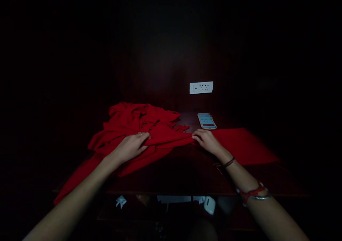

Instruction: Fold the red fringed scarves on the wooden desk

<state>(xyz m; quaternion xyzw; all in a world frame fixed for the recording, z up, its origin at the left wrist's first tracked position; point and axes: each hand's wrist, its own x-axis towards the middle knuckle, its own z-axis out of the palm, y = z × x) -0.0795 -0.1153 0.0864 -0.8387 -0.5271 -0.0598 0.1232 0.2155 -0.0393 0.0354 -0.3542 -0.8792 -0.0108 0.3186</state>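
A long red scarf (167,140) with a tasselled edge stretches across a dark tabletop (181,173). My left hand (132,145) grips the cloth, its fingers curled over the fabric near the bunched part. With fingertips pinched, my right hand (207,140) holds the upper edge of the same scarf. Between the two hands the cloth is pulled into a narrow, fairly straight band. On the left it lies in a loose, crumpled heap; a flatter section spreads out to the right, partly behind my right wrist.
A lit phone (207,121) lies beyond my right hand, close to the scarf. The back wall carries a white socket panel (201,87). Below the table's front edge are a white rounded case (210,205) and a crumpled paper (121,202). The surroundings are very dark.
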